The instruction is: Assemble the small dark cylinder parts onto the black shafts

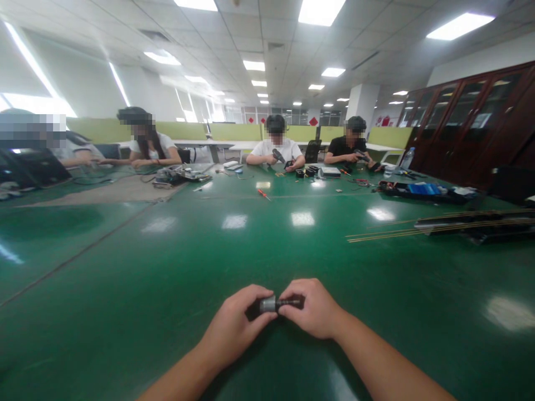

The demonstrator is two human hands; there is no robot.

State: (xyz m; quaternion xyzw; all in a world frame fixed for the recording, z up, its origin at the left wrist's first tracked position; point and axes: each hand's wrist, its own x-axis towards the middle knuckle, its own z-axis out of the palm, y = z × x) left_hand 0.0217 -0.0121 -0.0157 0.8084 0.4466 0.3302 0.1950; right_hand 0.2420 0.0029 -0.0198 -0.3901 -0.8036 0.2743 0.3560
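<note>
1. Our left grip closes round a short, smooth, grey, metallic-looking cylinder.
2. Our right grip pinches a slim, dark shaft in line with it; whether they join, we cannot tell.
3. Both parts lie near us, over the glossy green worktop.
4. Farther off, we see thin, straight, yellowish rods and a red-handled screwdriver.
</note>
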